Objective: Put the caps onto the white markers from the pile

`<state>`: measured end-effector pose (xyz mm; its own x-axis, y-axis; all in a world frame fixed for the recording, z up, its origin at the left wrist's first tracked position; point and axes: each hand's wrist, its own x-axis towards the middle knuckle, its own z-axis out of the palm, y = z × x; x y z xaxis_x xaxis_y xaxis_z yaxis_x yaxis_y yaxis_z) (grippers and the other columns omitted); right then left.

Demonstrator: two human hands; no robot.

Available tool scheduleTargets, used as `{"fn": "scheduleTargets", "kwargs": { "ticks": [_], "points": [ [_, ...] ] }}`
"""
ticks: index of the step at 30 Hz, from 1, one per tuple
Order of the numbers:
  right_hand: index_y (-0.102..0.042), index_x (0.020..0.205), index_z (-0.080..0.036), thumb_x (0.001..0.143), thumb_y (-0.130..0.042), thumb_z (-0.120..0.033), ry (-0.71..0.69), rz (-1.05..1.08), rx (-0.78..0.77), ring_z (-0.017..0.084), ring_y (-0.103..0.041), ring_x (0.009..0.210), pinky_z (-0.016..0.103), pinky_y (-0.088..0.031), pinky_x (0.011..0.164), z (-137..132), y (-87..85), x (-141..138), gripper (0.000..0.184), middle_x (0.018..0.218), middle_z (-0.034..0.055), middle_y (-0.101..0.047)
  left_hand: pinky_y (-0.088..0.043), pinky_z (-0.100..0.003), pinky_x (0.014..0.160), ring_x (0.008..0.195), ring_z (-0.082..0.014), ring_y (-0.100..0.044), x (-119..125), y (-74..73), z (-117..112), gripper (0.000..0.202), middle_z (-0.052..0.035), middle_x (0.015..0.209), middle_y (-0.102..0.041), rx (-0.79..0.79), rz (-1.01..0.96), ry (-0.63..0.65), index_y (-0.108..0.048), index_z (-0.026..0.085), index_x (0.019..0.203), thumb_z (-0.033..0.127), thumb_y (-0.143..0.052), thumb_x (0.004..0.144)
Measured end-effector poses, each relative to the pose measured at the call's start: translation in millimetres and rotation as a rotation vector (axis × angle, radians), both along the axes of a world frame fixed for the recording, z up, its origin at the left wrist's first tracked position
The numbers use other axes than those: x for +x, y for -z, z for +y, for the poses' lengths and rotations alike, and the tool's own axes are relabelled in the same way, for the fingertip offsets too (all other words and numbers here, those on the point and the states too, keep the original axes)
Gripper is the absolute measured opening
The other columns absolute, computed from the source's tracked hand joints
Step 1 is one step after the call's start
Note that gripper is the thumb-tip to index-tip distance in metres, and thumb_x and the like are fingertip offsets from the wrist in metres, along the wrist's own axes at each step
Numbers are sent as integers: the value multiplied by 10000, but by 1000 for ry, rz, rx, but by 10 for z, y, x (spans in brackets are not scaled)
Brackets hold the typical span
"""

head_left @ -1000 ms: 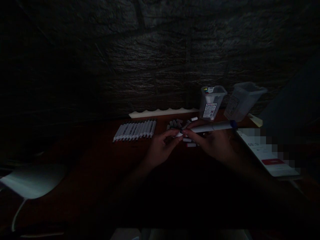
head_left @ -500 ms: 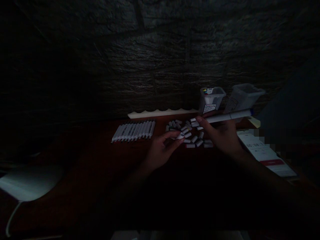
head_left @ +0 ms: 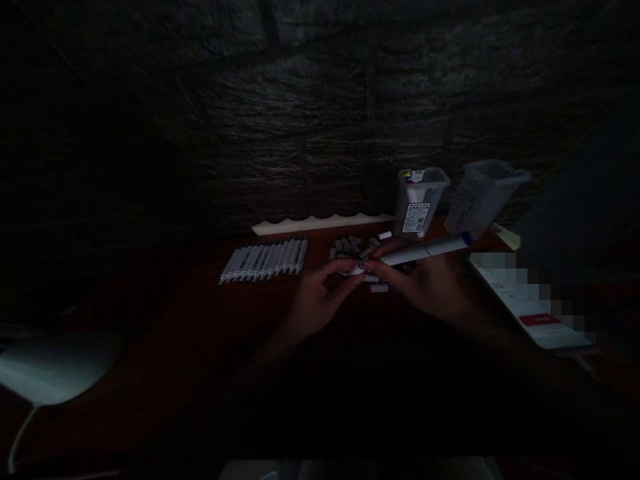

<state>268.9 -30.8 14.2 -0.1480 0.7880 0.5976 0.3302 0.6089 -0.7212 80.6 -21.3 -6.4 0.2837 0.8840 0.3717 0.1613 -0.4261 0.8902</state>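
While a cap (head_left: 356,269) was pinched in the left hand (head_left: 319,298), the tilted marker (head_left: 415,253) was gripped above the bench (head_left: 173,313) by the right hand (head_left: 434,285), apparently so their ends could be aligned.

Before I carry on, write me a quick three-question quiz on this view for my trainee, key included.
1. True or false: the row of white markers lies to the left of the loose caps.
2. Pick one: the long marker held in the right hand has an end that is
A. red
B. blue
C. yellow
3. Fill the gap: near the wall, beyond the hands, stand ____ clear plastic containers.

Key: 1. True. 2. B. 3. two.
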Motion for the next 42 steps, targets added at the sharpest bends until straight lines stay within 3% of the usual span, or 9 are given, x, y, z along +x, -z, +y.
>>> {"fn": "scheduleTargets", "kwargs": {
  "ticks": [3, 8, 10, 16, 26, 33, 37, 42],
  "points": [
    [-693, 889, -258, 827, -670, -391, 80, -43, 30, 219, -666, 869, 375, -536, 801, 23, -12, 29, 149, 905, 38, -716, -549, -322, 882, 928, -176, -686, 5, -38, -9, 176, -46, 1001, -739, -8, -16, -17, -706, 199, 973, 260, -686, 809],
    [-696, 845, -235, 836, -651, -403, 387, -49, 124, 227, -668, 813, 375, -521, 781, 179, -55, 269, 175, 816, 42, -713, -566, -319, 858, 903, -182, -694, 24, -39, -46, 237, -54, 991, -741, -48, -24, -21, -703, 193, 996, 289, -720, 780],
    [-696, 828, -233, 832, -657, -396, 414, -41, 136, 226, -667, 804, 371, -516, 777, 219, -58, 320, 168, 796, 37, -708, -566, -317, 863, 908, -183, -695, 30, -26, -47, 229, -52, 990, -742, -54, -38, -23, -706, 194, 984, 287, -725, 776],
    [-685, 831, -237, 815, -684, -376, 317, 36, 128, 205, -660, 823, 361, -515, 784, 182, -47, 213, 140, 828, 27, -706, -553, -320, 898, 926, -174, -691, 25, -2, -17, 211, -42, 1001, -738, -33, -57, -16, -704, 204, 981, 250, -723, 776],
    [-662, 748, -219, 815, -657, -472, 144, 296, -202, 143, -609, 609, 273, -503, 541, 104, -119, 145, 262, 683, 6, -663, -528, -348, 915, 935, -187, -677, 13, -4, -11, 187, -61, 970, -727, -46, -28, -11, -664, 182, 914, 248, -741, 758],
    [-656, 915, -238, 802, -687, -418, 10, 391, -318, 95, -519, 497, 221, -416, 420, 110, -120, 106, 215, 668, -29, -619, -541, -316, 831, 859, -172, -677, 18, 11, -3, 236, -37, 882, -718, -20, -16, -53, -635, 183, 889, 262, -775, 717],
    [-661, 1002, -237, 804, -693, -387, -54, 350, -316, 105, -563, 546, 230, -452, 452, 105, -106, 120, 251, 746, -12, -662, -545, -291, 794, 832, -159, -674, 21, 17, 2, 243, -23, 878, -714, -9, 2, -83, -642, 188, 892, 256, -782, 706],
    [-661, 899, -225, 819, -682, -339, -48, 254, -163, 135, -642, 691, 263, -539, 605, 24, -104, 86, 140, 808, 4, -680, -548, -280, 761, 789, -152, -676, 3, 31, 7, 224, -18, 854, -721, 12, 49, -86, -661, 184, 892, 264, -777, 718]
  ]
}}
